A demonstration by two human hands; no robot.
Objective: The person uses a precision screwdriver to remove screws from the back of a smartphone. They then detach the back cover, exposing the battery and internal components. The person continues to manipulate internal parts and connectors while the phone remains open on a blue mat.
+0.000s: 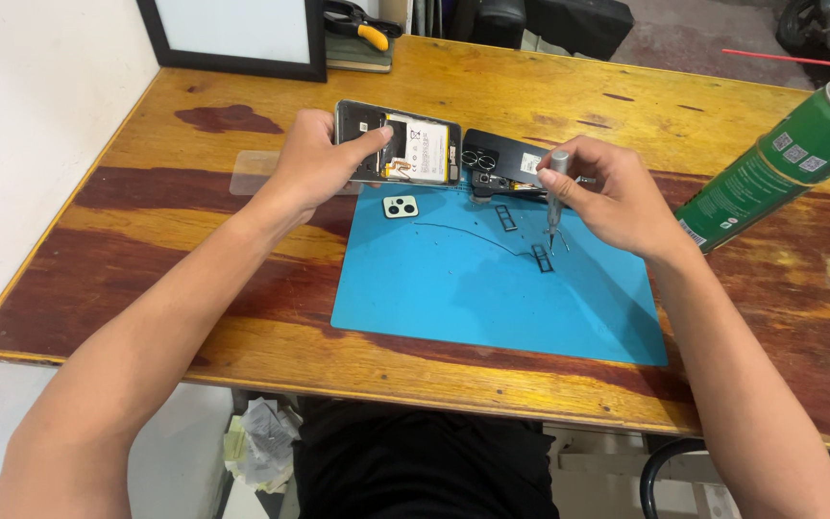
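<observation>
While steadying phone [405,149], left hand [314,163] curled.

Table [549,86]: varnished wood, glossy, worn patches
Work mat [492,298]: matt blue rubber, smooth
Screwdriver [556,192]: brushed metal
Spray can [780,163]: glossy green metal

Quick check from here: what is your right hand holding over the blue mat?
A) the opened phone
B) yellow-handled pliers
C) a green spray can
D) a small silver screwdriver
D: the right hand pinches a slim silver screwdriver upright, tip down over the mat; the left hand holds the opened phone.
</observation>
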